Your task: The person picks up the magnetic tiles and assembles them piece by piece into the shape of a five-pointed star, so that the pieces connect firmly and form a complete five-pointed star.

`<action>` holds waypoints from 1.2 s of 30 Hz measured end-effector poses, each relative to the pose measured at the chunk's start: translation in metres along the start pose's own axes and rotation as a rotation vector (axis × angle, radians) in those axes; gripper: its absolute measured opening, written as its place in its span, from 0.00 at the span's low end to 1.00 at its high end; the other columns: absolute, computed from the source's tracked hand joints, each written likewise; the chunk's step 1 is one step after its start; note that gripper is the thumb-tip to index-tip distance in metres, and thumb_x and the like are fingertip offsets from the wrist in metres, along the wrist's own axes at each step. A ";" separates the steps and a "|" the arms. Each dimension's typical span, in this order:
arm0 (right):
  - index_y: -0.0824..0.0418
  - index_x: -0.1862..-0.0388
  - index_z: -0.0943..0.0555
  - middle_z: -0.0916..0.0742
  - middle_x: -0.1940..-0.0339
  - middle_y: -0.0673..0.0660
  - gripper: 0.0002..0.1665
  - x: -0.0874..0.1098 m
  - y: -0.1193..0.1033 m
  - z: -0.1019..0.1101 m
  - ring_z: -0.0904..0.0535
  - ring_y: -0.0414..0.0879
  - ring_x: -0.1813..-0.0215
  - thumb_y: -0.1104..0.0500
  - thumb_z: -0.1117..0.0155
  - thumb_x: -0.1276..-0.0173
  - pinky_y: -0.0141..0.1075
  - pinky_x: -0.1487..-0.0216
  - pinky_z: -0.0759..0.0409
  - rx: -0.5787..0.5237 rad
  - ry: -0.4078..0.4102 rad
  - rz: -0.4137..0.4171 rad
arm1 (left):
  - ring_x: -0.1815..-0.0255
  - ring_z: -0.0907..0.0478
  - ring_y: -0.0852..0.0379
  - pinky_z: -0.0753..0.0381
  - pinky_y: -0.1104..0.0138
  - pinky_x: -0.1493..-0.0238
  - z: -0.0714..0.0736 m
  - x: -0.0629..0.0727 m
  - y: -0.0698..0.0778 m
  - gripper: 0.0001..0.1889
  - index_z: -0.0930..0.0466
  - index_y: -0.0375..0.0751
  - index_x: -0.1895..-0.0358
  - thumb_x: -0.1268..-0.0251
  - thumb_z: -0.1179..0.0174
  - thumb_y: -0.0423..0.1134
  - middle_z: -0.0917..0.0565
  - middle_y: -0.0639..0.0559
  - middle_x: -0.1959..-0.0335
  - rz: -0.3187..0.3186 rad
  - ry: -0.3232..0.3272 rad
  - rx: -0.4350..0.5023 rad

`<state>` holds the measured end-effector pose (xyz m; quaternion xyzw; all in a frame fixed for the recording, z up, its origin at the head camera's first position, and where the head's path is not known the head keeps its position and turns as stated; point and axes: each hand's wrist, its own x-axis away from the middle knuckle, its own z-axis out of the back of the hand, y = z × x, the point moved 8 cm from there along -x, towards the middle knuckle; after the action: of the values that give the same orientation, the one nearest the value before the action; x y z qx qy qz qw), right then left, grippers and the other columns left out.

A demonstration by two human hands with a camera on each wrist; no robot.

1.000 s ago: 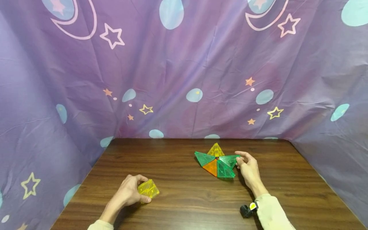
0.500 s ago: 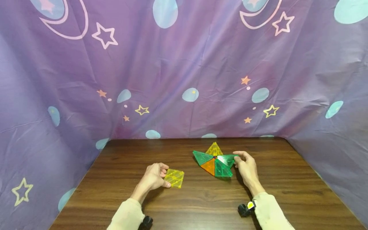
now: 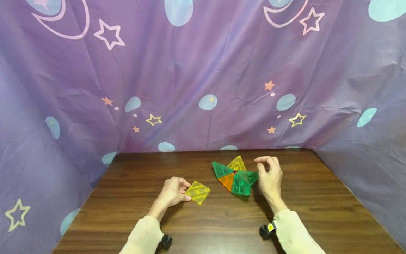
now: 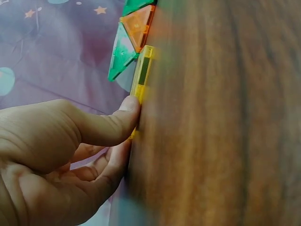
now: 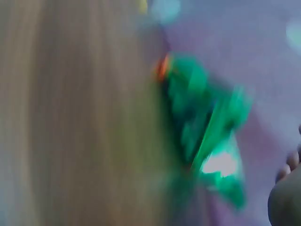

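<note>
In the head view my left hand point(image 3: 172, 192) pinches a clear yellow square magnetic tile point(image 3: 198, 193) by its near-left side, thumb in front and fingers behind. The left wrist view shows this yellow tile point(image 4: 143, 70) edge-on, close to the tabletop. To its right is a star-like group of triangular magnetic tiles: an orange one point(image 3: 226, 181), green ones point(image 3: 241, 186) and a yellow one point(image 3: 237, 163) at the back. My right hand point(image 3: 270, 175) is beside the group's right green tip, fingers loosely bent, with nothing visible in them. The right wrist view is blurred; green tiles point(image 5: 207, 127) appear there.
A brown wood-grain table point(image 3: 215, 225) lies under everything. Behind it hangs a purple curtain point(image 3: 177, 77) printed with stars and moons, which also covers both sides. Black wrist cameras point(image 3: 265, 231) sit low over the table.
My left hand has carried the yellow square rightward, close to the tile group, and turned it. My right hand has come off the green tip. The group has turned slightly.
</note>
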<state>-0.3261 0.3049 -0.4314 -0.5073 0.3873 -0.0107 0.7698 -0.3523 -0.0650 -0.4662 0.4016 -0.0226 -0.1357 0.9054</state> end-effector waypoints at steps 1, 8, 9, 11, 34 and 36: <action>0.68 0.57 0.11 0.14 0.60 0.59 0.10 0.002 -0.013 -0.009 0.23 0.37 0.61 0.76 0.36 0.28 0.27 0.57 0.26 -0.080 -0.038 0.021 | 0.60 0.12 0.56 0.08 0.62 0.52 0.001 0.001 0.000 0.24 0.07 0.36 0.52 0.56 0.11 0.26 0.10 0.46 0.60 0.003 -0.006 -0.001; 0.68 0.46 0.13 0.09 0.58 0.62 0.09 0.059 -0.066 -0.099 0.15 0.50 0.63 0.67 0.34 0.20 0.37 0.62 0.14 -0.344 -0.605 -0.080 | 0.61 0.13 0.57 0.09 0.62 0.52 -0.001 0.003 -0.006 0.29 0.08 0.36 0.50 0.61 0.07 0.31 0.11 0.47 0.60 -0.015 -0.025 0.011; 0.67 0.44 0.13 0.09 0.55 0.62 0.10 0.069 -0.065 -0.108 0.13 0.50 0.61 0.66 0.33 0.20 0.37 0.60 0.13 -0.294 -0.673 -0.089 | 0.61 0.13 0.57 0.09 0.63 0.52 -0.002 0.003 -0.007 0.29 0.08 0.36 0.51 0.62 0.07 0.32 0.12 0.48 0.60 -0.016 -0.025 0.015; 0.65 0.40 0.14 0.10 0.52 0.64 0.13 0.086 -0.059 -0.122 0.13 0.51 0.61 0.67 0.33 0.21 0.37 0.63 0.12 -0.215 -0.779 -0.110 | 0.61 0.14 0.58 0.10 0.63 0.52 -0.004 0.003 -0.007 0.29 0.08 0.37 0.51 0.62 0.06 0.33 0.12 0.49 0.60 -0.024 -0.029 0.017; 0.66 0.38 0.12 0.16 0.42 0.63 0.22 0.103 -0.034 -0.137 0.11 0.47 0.50 0.71 0.22 0.30 0.31 0.46 0.10 -0.190 -0.798 -0.087 | 0.57 0.20 0.54 0.20 0.68 0.53 -0.011 0.000 -0.002 0.28 0.14 0.38 0.46 0.53 0.15 0.22 0.13 0.48 0.59 -0.109 -0.097 0.141; 0.65 0.40 0.10 0.14 0.44 0.62 0.20 0.101 -0.031 -0.135 0.12 0.46 0.49 0.70 0.22 0.29 0.30 0.46 0.11 -0.195 -0.765 -0.116 | 0.58 0.21 0.53 0.22 0.70 0.55 -0.011 0.000 -0.002 0.28 0.15 0.36 0.44 0.50 0.17 0.21 0.14 0.47 0.59 -0.125 -0.117 0.193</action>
<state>-0.3261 0.1439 -0.4908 -0.5662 0.0426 0.1725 0.8049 -0.3514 -0.0583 -0.4757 0.4790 -0.0633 -0.2122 0.8494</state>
